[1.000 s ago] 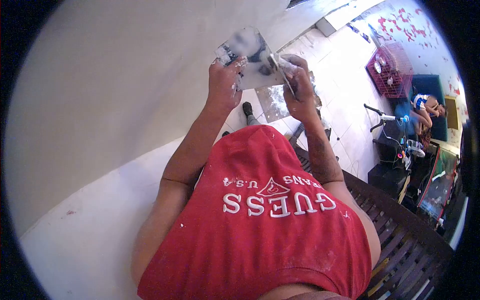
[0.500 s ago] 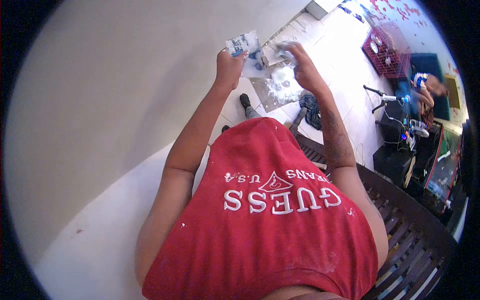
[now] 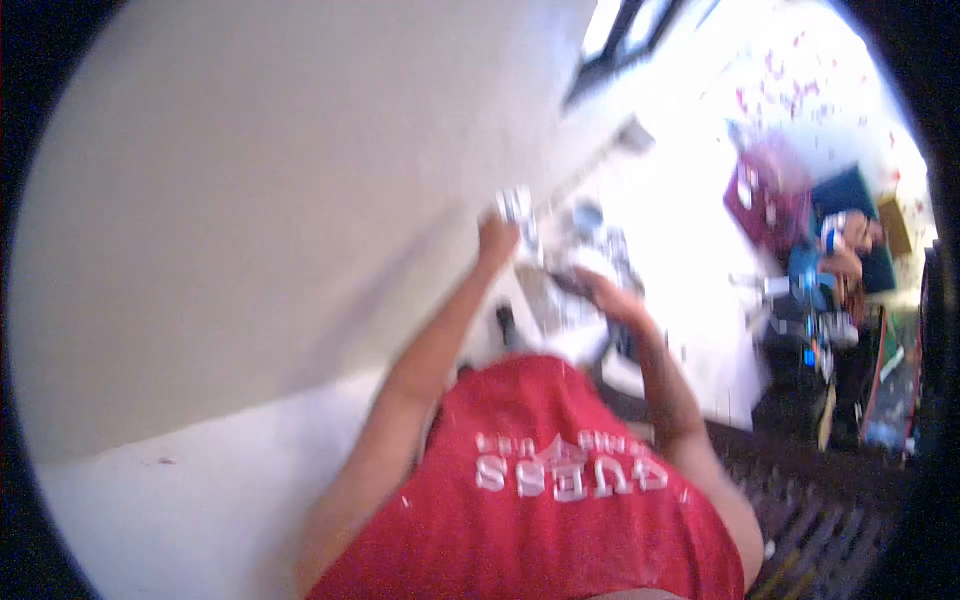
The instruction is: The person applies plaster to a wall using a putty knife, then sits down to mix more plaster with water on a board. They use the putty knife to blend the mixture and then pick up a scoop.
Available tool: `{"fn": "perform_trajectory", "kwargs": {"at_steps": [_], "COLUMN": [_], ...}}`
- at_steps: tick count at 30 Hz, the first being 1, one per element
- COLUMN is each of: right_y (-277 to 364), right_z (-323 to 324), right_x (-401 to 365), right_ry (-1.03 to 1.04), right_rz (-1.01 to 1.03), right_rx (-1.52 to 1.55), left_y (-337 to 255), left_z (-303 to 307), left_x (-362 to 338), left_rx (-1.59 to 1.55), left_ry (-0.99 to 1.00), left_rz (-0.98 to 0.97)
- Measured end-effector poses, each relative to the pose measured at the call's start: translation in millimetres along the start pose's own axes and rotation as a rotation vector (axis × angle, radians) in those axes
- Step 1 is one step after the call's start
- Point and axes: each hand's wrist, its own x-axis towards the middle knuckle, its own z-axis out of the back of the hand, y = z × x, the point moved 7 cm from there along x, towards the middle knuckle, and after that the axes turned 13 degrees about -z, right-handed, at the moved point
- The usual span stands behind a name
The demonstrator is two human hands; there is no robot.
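My left hand (image 3: 497, 243) is closed around a flat white-and-blue piece (image 3: 514, 203), which looks smeared with white paste. It is held up beside the pale wall. Lower and to the right, my right hand (image 3: 618, 300) grips a dark, flat, blade-like tool (image 3: 570, 282); motion blur hides its exact kind. The two hands are apart. Beneath them, a sheet (image 3: 562, 312) with white powder or paste lies on the floor, partly hidden by my right hand. A blue round container (image 3: 587, 217) shows beyond the hands, also blurred.
A large plain wall (image 3: 280, 220) fills the left side. At the lower right is a dark slatted bench (image 3: 810, 510). A person (image 3: 848, 245) sits at the far right, near a pink wire cage (image 3: 768, 195) and dark equipment (image 3: 800, 385). A dark-framed window (image 3: 625, 45) is at the top.
My view has tilted upward, so both hands appear lower and the window has come into sight. Both hands keep hold of their things and are closer together. The picture is more blurred.
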Motion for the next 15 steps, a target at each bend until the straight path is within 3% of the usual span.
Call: {"fn": "perform_trajectory", "kwargs": {"at_steps": [1,2,3,4,7,9,10,11,12,13,14,15], "right_y": [18.0,-20.1,1.9,28.2,98.7,108.2,135.9,175.9,207.1,252.0,283.7,332.7], "right_z": [10.8,10.8,20.0,33.1,82.5,114.6,143.6,160.4,180.7,194.4,207.8,207.6], "right_x": [-10.0,-7.5,-8.1,-2.6,-5.8,6.3,-0.2,-15.5,-19.5,-33.4,-46.3,-71.7], "right_ry": [0.053,0.014,0.018,0.036,0.034,-0.219,-0.453,-0.496,-0.648,-0.664,-0.774,-0.823], "right_rz": [-0.051,-0.182,-0.042,0.098,0.192,0.329,0.473,0.469,0.713,0.693,0.799,0.832], "right_rx": [0.129,0.736,0.962,1.190,1.240,1.087,0.742,0.829,0.625,0.620,0.527,0.316], "left_y": [6.5,-45.3,-32.8,-16.4,-26.5,15.4,35.6,42.5,49.4,63.5,74.4,82.1], "left_z": [-3.5,51.1,47.3,43.9,58.5,39.9,32.2,32.6,35.3,35.8,33.4,34.0], "left_x": [-1.8,-25.3,-38.6,-49.4,-107.2,-142.0,-153.5,-165.3,-174.4,-182.1,-192.4,-199.6], "left_rx": [0.153,0.044,-0.015,-0.102,-0.088,-0.054,-0.035,-0.036,-0.036,-0.019,-0.002,0.029], "left_ry": [-0.142,0.087,0.092,-0.013,-0.004,0.046,0.023,0.082,0.138,0.146,0.157,0.140], "left_rz": [-0.103,0.028,0.089,0.029,0.045,0.151,0.163,0.227,0.290,0.313,0.342,0.356]}}
